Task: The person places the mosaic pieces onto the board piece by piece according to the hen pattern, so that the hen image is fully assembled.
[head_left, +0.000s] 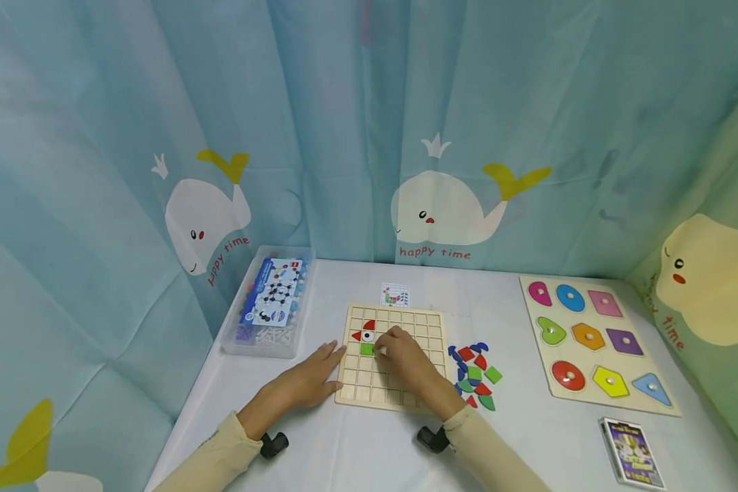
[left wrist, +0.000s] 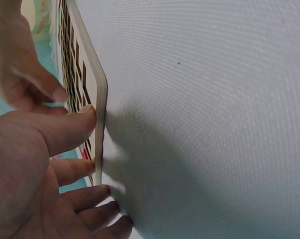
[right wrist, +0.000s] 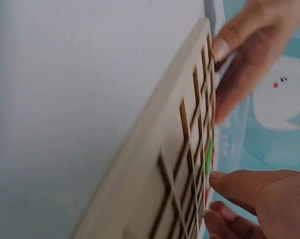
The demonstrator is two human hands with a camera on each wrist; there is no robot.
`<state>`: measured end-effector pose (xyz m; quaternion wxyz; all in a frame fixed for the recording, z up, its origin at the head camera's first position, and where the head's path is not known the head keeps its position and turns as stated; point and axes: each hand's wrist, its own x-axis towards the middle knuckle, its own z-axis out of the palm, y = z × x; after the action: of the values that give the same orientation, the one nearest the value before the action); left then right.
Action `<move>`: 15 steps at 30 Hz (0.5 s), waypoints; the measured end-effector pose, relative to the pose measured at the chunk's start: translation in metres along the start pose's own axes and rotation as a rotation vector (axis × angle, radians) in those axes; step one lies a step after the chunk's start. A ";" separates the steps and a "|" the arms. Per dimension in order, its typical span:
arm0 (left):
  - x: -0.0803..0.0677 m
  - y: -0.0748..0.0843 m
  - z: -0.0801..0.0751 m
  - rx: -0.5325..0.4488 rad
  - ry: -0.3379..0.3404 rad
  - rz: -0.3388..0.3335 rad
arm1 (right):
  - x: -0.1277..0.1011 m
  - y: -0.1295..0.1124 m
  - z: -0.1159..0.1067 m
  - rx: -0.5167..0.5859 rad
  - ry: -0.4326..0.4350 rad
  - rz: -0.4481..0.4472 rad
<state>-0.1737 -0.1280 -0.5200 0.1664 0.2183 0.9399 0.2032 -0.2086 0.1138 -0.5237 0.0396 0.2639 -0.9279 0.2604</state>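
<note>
A wooden grid board lies in the middle of the white table. Two red pieces and a green square sit in its upper left cells. My left hand lies flat on the table, its thumb pressed against the board's left edge. My right hand hovers over the board with fingers curled down right beside the green square. Whatever lies under those fingertips is hidden. A heap of loose coloured pieces sits just right of the board.
A clear plastic box of parts stands at the left. A small pattern card lies behind the board. At the right is a wooden shape puzzle with knobs, with a card pack nearer me. Whale-print curtains enclose the table.
</note>
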 end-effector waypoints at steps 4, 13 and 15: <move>0.000 0.002 0.000 0.000 -0.004 -0.011 | -0.015 0.015 -0.019 0.005 0.019 0.088; -0.001 0.004 -0.001 -0.003 -0.007 -0.012 | -0.066 0.064 -0.079 -0.003 -0.021 0.387; -0.001 0.005 -0.002 -0.008 -0.006 -0.013 | -0.077 0.073 -0.090 -0.008 -0.041 0.477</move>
<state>-0.1720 -0.1254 -0.5157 0.1716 0.2123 0.9399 0.2051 -0.1858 0.2477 -0.4964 -0.0408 0.0423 -0.9656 0.2534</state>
